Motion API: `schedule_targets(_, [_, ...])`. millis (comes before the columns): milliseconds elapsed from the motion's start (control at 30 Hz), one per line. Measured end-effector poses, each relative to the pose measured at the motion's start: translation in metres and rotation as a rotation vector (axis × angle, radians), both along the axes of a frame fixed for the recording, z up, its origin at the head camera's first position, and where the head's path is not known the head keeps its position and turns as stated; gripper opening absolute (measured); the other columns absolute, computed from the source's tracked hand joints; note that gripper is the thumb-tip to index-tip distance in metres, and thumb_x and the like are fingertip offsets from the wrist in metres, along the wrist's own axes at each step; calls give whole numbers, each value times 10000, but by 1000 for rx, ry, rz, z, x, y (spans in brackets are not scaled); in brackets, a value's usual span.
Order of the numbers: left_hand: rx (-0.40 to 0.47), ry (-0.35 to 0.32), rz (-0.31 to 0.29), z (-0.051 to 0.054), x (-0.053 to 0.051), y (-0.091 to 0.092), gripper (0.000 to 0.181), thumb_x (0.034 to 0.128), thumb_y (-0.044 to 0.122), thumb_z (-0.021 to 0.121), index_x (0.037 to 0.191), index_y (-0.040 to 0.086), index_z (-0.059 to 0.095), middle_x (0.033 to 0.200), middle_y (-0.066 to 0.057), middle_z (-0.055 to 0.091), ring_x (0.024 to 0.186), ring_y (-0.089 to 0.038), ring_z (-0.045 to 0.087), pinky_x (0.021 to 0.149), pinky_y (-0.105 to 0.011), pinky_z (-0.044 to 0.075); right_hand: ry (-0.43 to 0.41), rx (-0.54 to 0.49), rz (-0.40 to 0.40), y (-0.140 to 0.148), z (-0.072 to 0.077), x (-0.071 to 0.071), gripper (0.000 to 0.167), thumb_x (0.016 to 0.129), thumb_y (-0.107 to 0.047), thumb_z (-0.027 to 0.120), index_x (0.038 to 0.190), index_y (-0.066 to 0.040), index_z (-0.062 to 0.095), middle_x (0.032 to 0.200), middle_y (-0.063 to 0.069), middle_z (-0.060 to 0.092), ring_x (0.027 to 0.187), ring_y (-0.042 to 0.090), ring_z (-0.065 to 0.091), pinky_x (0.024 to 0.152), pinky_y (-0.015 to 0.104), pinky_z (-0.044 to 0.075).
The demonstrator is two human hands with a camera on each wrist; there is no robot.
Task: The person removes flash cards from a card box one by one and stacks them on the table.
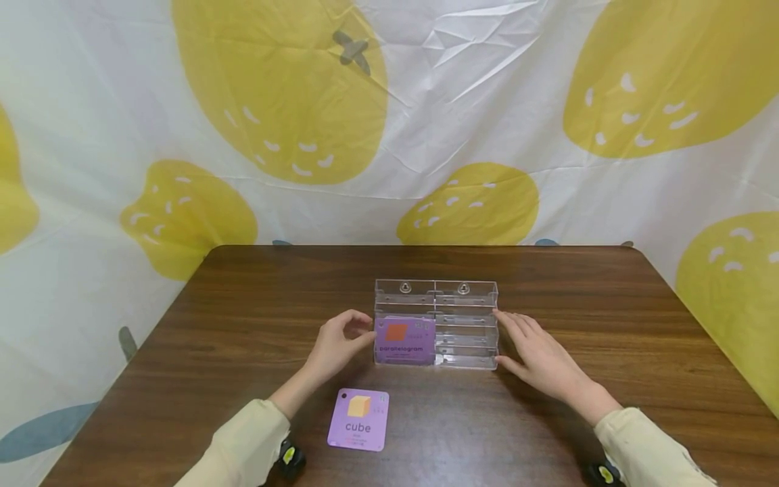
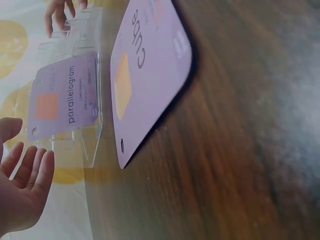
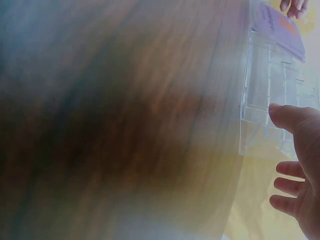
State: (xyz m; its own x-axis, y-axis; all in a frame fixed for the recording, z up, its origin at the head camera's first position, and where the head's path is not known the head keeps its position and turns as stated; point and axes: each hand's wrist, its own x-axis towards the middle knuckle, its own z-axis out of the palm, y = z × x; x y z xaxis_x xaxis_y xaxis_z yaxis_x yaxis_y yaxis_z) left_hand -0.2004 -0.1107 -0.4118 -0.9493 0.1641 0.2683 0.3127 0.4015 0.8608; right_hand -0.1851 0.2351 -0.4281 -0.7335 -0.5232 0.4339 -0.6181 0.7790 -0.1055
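The small print on both cards is too fine to read. The parallelogram card [image 1: 404,341] stands in the left column of the rack [image 1: 466,339] and hides the lower tiers behind it; which slot holds its bottom edge cannot be determined. The rack's clear walls make its divisions hard to trace. The left wrist view crops the cube card [image 1: 358,419] at the frame's top; the right wrist view crops the right hand [image 1: 541,355] at the frame's right edge. Two dark wrist devices [image 1: 291,460] are partly covered by the sleeves [image 1: 246,436].

The rack sits on the counter [image 1: 274,291] between the two hands. The left hand [image 1: 333,346] is at its left end, fingers loosely bent with the thumb apart, tips just beside the parallelogram card's edge (actual contact cannot be confirmed). The right hand's fingers are extended, thumb spread away from them, tips at the rack's right end; neither hand pinches anything. The cube card lies flat, face up, nearer the person than the rack, and apart from both hands.
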Motion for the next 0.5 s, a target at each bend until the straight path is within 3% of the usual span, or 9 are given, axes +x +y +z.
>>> schedule_targets(300, [35,1,-22,-3,-7,3,274,761,21,698,1009,-27,593,945,-187,644,806,-250,635,723,-344,525,-8,-3,-2,0,1,1,752,751,-200,736,1340,35,333,1254,227,467,1143,384,433,961,492,354])
schedule_targets(500, [51,-2,-11,14,3,8,251,762,-37,672,988,-92,579,942,-261,624,805,-325,629,710,-406,521,-2,-4,-2,-1,1,1,750,751,-197,736,1340,36,334,1248,223,471,1135,384,437,954,490,364])
